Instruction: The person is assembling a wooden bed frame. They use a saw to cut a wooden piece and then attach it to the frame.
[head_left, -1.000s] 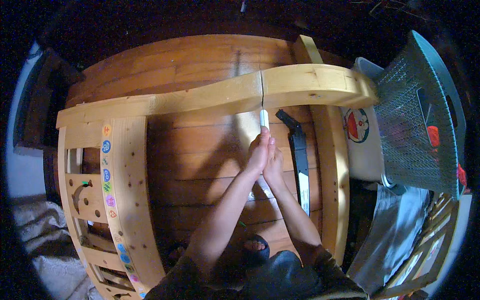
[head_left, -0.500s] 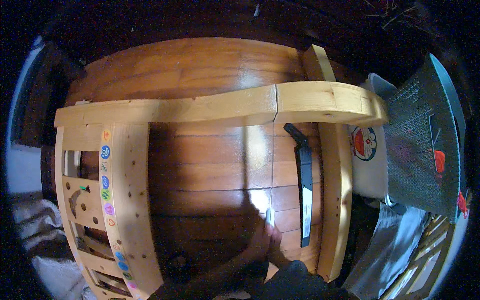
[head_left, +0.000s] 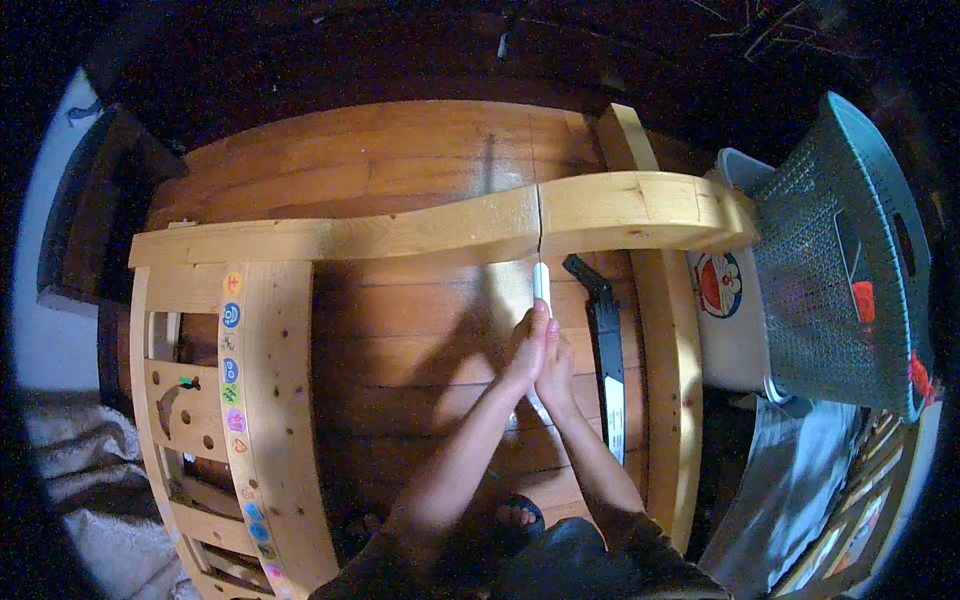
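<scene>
My left hand [head_left: 524, 352] and my right hand [head_left: 556, 362] meet at the palms, fingers together, around a white, narrow rod-like handle [head_left: 541, 284]. Its rounded end sticks out beyond my fingertips. A thin dark line continues from that end across a pale wooden beam [head_left: 430, 232]; whether it belongs to the handle I cannot tell. Both hands are over the wooden floor, on the near side of the beam. To the right of my hands lies a long black bar [head_left: 600, 325] with a bent end and a white label.
On the left stands a wooden panel [head_left: 285, 400] with round stickers and cut-out openings. A wooden post [head_left: 668, 400] runs along the right. Past it are a white container [head_left: 740, 345] with a cartoon face and a grey-green woven basket [head_left: 835, 270]. Grey cloth [head_left: 785, 480] lies below.
Both hands, with the white handle between them, have moved forward from the shadow near my body toward the beam. The view has shifted slightly, and my forearms now show clearly.
</scene>
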